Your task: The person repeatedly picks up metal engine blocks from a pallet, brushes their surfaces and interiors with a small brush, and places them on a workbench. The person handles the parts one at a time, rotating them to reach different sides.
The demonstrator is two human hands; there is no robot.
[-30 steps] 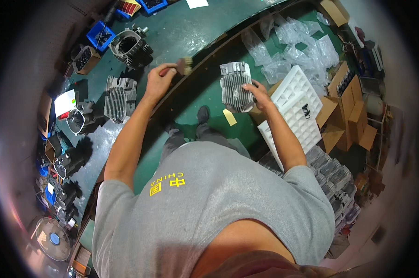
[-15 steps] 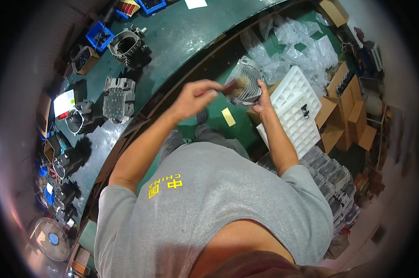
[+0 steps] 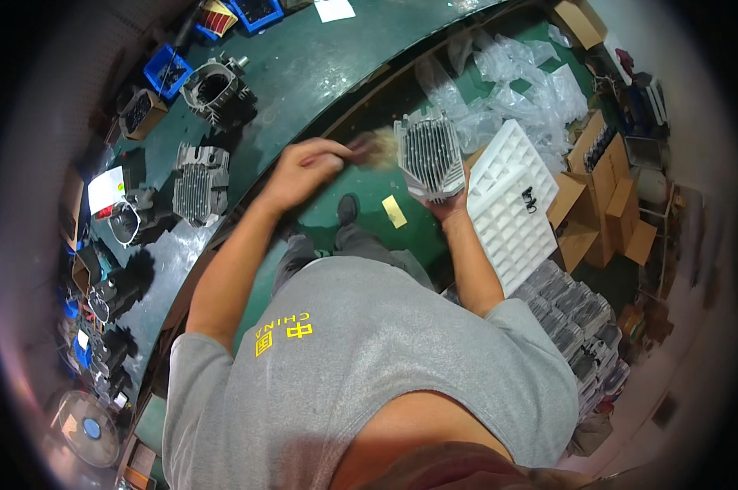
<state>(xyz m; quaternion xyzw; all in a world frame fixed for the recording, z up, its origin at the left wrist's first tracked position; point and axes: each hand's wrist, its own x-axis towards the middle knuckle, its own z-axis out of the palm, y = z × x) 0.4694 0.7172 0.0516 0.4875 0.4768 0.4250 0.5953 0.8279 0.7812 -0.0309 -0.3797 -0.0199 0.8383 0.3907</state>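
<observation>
My left hand (image 3: 310,167) is closed on a brush (image 3: 369,149) with a reddish-brown handle; its pale bristles are motion-blurred, just left of the held casting. My right hand (image 3: 451,204) grips a silver finned metal casting (image 3: 430,151) from below and the right, with its fins facing up. Most of those fingers are hidden by the part. A similar finned casting (image 3: 197,184) lies on the green bench to the left, below an open housing (image 3: 211,86).
The bench (image 3: 312,57) curves along the left and top, carrying blue bins (image 3: 163,69) and dark housings (image 3: 104,302). At right are white foam trays (image 3: 500,204), plastic bags (image 3: 508,82), cardboard boxes (image 3: 622,220) and stacked castings (image 3: 573,318). A fan (image 3: 83,425) is at lower left.
The brush moved right onto the casting's fins, then back leftward off them. The casting was tilted and turned in my right hand, which now sits lower beneath it.
</observation>
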